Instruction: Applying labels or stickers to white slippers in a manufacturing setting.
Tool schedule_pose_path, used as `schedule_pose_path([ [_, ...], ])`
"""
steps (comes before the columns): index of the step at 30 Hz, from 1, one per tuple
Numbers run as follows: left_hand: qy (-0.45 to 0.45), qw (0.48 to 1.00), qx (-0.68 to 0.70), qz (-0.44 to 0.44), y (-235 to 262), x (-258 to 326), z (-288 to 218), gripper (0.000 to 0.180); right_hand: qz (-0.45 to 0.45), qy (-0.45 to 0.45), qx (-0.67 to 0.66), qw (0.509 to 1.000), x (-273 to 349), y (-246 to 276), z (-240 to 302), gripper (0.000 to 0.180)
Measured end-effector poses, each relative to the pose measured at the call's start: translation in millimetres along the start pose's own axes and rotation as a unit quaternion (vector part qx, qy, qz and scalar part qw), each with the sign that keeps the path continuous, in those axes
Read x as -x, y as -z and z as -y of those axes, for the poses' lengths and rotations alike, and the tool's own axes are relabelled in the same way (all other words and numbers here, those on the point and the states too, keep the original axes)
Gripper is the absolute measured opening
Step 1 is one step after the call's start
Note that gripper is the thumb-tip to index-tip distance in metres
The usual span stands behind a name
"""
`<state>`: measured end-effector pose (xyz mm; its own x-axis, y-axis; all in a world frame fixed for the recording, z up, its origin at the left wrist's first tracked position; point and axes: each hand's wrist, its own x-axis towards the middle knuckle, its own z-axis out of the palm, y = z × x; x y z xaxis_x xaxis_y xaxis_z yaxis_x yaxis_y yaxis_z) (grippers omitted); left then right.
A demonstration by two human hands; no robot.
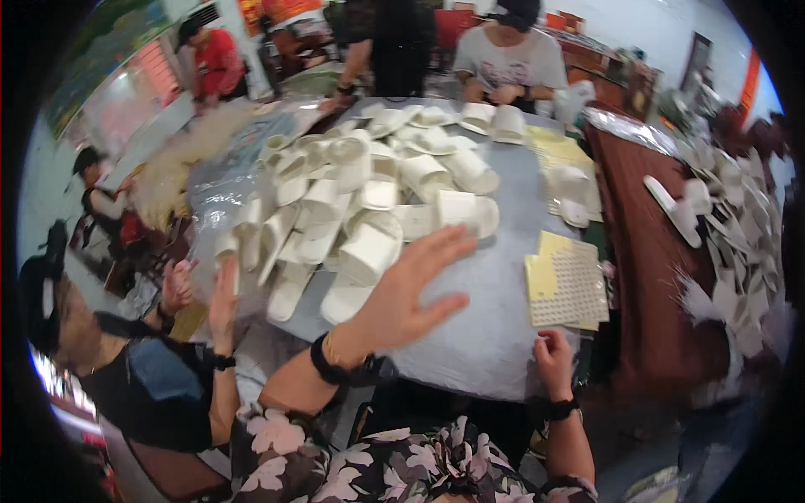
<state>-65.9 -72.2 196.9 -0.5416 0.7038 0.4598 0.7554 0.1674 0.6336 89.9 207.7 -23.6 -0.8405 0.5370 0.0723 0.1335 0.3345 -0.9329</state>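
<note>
My left hand (409,295) reaches over the table with its fingers apart and nothing in them. Just beyond its fingertips lies a white slide slipper (466,211) at the edge of a large heap of similar slippers (369,251). At the table's near right, my right hand (554,365) has its fingers curled together. Something small and pale shows at its fingertips, too small to name. Right beyond that hand are yellow sheets (568,287) covered with rows of small dark-marked stickers.
More yellow sheets (563,159) and a white slipper (573,194) lie farther back on the grey table (470,335). To the right, a brown surface (650,251) borders another slipper heap (742,243). A co-worker (151,369) sits close on my left; others work across the table.
</note>
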Motion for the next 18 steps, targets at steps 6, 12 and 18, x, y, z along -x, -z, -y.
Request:
schedule_pose_path([
  [6, -0.195, 0.824, 0.489, 0.209, -23, 9, -83, 0.044, 0.018, 0.004, -0.061, 0.998, -10, 23, 18, 0.016],
  [12, -0.212, 0.697, 0.633, 0.263, -46, 7, -114, 0.025, -0.067, 0.036, -0.131, 0.988, -18, 93, 61, 0.013],
  [18, -0.3, 0.625, 0.675, 0.253, -75, 6, -107, 0.023, -0.174, -0.014, -0.161, 0.971, -30, 180, 70, 0.013],
])
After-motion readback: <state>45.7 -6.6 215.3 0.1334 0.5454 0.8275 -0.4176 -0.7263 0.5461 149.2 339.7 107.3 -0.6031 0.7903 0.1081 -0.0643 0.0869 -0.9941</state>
